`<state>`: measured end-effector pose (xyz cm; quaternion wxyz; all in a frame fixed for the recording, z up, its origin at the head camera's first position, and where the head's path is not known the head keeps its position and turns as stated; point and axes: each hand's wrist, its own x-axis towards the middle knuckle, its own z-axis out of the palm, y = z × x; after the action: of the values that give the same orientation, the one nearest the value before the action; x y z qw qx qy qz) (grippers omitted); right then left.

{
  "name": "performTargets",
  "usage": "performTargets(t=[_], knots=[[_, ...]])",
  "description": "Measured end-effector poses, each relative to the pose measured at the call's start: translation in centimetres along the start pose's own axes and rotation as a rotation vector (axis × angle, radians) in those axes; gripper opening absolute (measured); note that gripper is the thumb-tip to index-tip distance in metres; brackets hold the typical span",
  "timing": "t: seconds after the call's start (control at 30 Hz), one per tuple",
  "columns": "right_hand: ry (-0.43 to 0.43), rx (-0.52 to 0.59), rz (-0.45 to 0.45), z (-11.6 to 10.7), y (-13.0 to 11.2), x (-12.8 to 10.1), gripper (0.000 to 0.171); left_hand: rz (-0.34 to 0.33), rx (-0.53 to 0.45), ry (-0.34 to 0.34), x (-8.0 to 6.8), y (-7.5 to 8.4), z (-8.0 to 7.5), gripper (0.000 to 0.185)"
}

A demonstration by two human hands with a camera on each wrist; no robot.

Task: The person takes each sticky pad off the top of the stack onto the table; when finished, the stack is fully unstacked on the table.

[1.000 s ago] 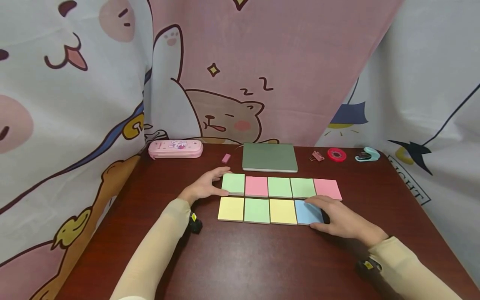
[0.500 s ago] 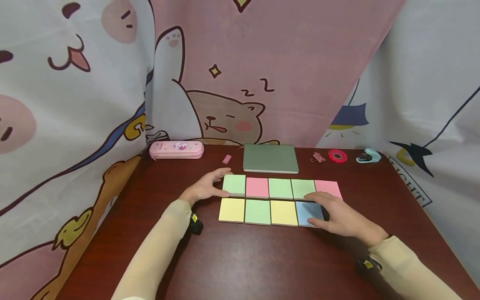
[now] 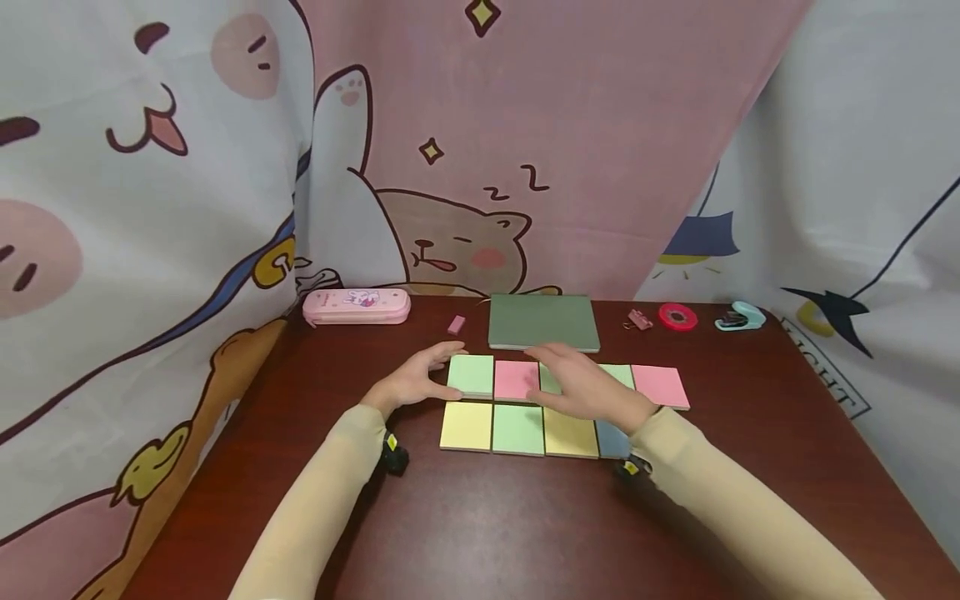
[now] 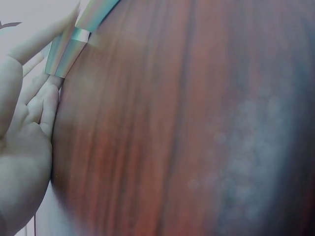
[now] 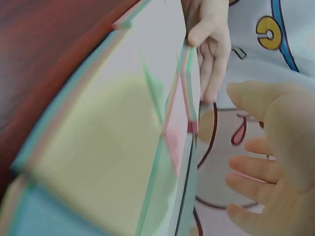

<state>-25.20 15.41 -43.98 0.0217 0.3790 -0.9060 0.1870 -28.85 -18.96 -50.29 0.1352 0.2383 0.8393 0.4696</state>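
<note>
L hand [image 3: 411, 385] rests w/ fingers straight against the far-left green pad [image 3: 470, 375]; R hand [image 3: 592, 387], fingers loose, hovers over middle pads on table [image 3: 480, 525].

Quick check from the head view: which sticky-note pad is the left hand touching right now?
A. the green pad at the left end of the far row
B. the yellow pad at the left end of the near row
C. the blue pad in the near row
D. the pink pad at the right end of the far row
A: the left hand rests against the left edge of the green pad at the far row's left end.
</note>
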Motion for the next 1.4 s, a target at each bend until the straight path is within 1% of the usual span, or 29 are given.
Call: performTargets(t=[0.1,0.23,0.4,0.5,0.7,0.9,1.03,1.2,1.33,1.4], knots=[[-0.029,0.004,-0.024,0.8,-0.8,2.3,0.075,-0.001,-0.013,0.005,-0.1,0.0,0.0,0.095],[-0.051,-0.004,-0.053,2.0,-1.6,4.8,0.076,0.008,-0.017,0.007,-0.1,0.0,-0.3,0.097],[-0.076,-0.011,-0.069,3.0,-2.9,6.8,0.080,0.018,-0.004,0.005,-0.2,0.0,-0.4,0.095],[-0.111,0.001,-0.046,3.7,-3.3,7.6,0.080,0.017,-0.007,0.006,-0.3,-0.2,-0.3,0.094],[-0.176,0.003,0.008,4.9,-3.4,8.4,0.082,0.033,-0.040,-0.002,-0.3,-0.7,0.1,0.093],[-0.201,-0.025,0.027,5.4,-3.3,8.7,0.083,0.039,-0.049,-0.001,-0.2,-0.7,0.2,0.093],[-0.197,-0.035,0.018,5.4,-3.2,9.0,0.083,0.038,-0.043,0.000,-0.2,-0.3,0.1,0.095],[-0.178,-0.039,0.011,5.2,-3.0,9.1,0.084,0.030,-0.078,0.003,-0.2,-0.1,0.0,0.098],[-0.142,-0.019,-0.018,4.4,-3.0,9.0,0.083,0.027,-0.112,0.012,-0.1,0.0,-0.1,0.098],[-0.124,-0.008,-0.019,3.7,-2.9,8.7,0.083,0.029,-0.127,0.017,-0.1,-0.1,-0.1,0.094]])
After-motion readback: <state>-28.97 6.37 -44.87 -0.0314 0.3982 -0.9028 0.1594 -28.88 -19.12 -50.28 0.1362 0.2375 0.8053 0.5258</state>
